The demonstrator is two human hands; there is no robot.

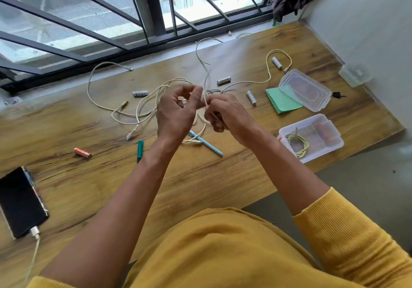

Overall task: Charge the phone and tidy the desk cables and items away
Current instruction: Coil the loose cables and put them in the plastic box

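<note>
Both hands meet above the middle of the wooden tabletop (200, 187), working 1 pale cream cable (206, 82). The left hand (176, 111) has its grip curled with the cable caught between thumb and fingers; the right hand (225, 113) pinches the same cable just beside it, apparently winding it into a coil.

Done, judging by the layout: the black phone (21, 200) lies at the near left edge with a white charging plug (35, 232) in its port, and 1 coiled yellow-green cable (296, 142) already sits in the clear open plastic box (334, 145) at right.

Left to do: the tangle of cream cables (138, 113) under the hands, 4 white batteries, such as the one (140, 93) left of the hands, 1 orange battery (83, 153), a light blue pen (207, 145), a teal marker (140, 150) and a green notepad (282, 101) beside a clear lid (305, 89). Roughly the early half is finished.
</note>
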